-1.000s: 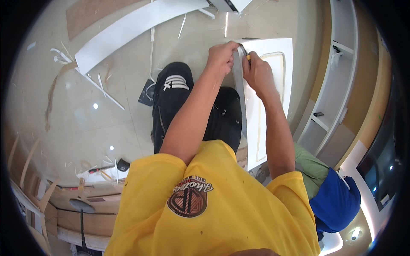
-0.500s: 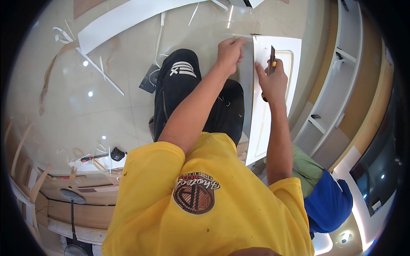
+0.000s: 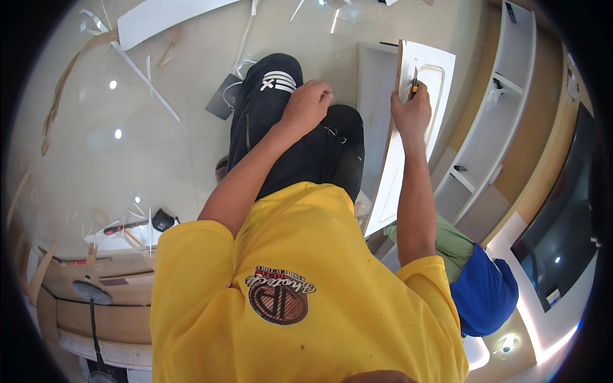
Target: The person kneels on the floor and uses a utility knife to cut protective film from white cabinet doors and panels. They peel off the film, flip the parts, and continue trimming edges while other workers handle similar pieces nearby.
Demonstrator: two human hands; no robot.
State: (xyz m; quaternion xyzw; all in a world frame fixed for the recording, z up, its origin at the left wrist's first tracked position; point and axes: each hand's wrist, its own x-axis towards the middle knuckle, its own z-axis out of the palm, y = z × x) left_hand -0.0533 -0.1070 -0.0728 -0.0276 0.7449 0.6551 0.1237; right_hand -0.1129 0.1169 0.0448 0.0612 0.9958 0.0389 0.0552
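A white panel door point(image 3: 391, 182) with a rounded recessed groove stands on edge at my right, tilted, its brown narrow edge showing at the top. My right hand point(image 3: 412, 116) is wrapped round a utility knife point(image 3: 414, 88) with a dark and yellow body, blade pointing away from me. The same hand rests against the panel, thumb along its near edge. Above my knees, apart from the panel, my left hand point(image 3: 308, 105) has its fingers curled in. Whether anything small is pinched there is hidden.
Thin white offcuts point(image 3: 145, 83) and a long white strip sheet point(image 3: 163, 19) lie on the tiled floor. A tape measure point(image 3: 163, 220) sits at left, by a fan point(image 3: 92, 292). Rightward are a white shelf unit point(image 3: 520, 54) and a person in blue point(image 3: 488, 293), close behind my right arm.
My left hand has left the panel's edge and drawn back left toward my knees. My right hand keeps the knife; the panel has tipped, showing more of its brown edge.
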